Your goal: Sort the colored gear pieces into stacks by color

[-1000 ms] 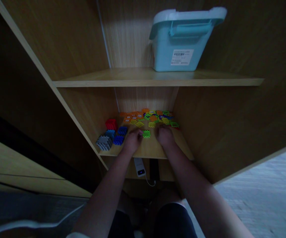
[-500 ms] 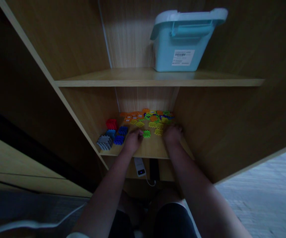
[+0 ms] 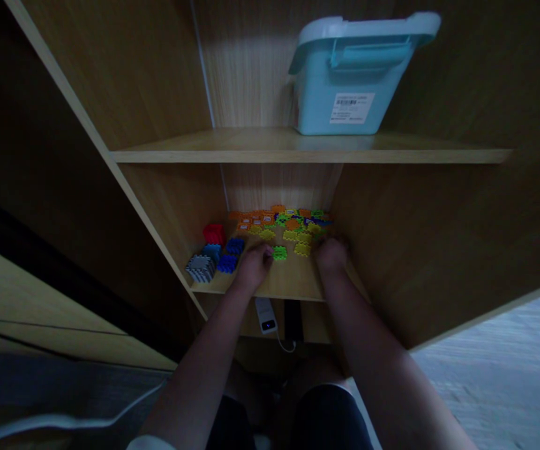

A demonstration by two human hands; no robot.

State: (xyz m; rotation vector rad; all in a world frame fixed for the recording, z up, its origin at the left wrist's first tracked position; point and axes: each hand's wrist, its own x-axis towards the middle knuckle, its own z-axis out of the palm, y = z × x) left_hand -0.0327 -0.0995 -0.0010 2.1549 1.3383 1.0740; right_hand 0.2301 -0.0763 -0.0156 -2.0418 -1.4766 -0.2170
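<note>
My left hand point(image 3: 254, 267) is closed, thumb and fingertips pinched at the left edge of a green interlocking tile point(image 3: 280, 253) on the middle shelf. By the right side wall my right hand point(image 3: 330, 255) is curled; its fingertips are in shadow, and what they hold, if anything, cannot be made out. Just left of it lie yellow tiles point(image 3: 302, 249). Orange tiles point(image 3: 257, 221) and mixed green and purple ones spread along the back. Left of my left hand are blue tile stacks point(image 3: 227, 264), a red stack point(image 3: 214, 234) and a grey stack point(image 3: 200, 269).
A light-blue lidded bin point(image 3: 345, 81) stands on the upper shelf point(image 3: 251, 156). Side walls close in the compartment left and right. Below are a white device point(image 3: 265, 314) with a cable and a dark flat object point(image 3: 293, 320).
The view has shifted slightly, moving the scene a little to the right. My right hand has moved slightly right, away from the yellow tiles. My left hand stays at the green tile.
</note>
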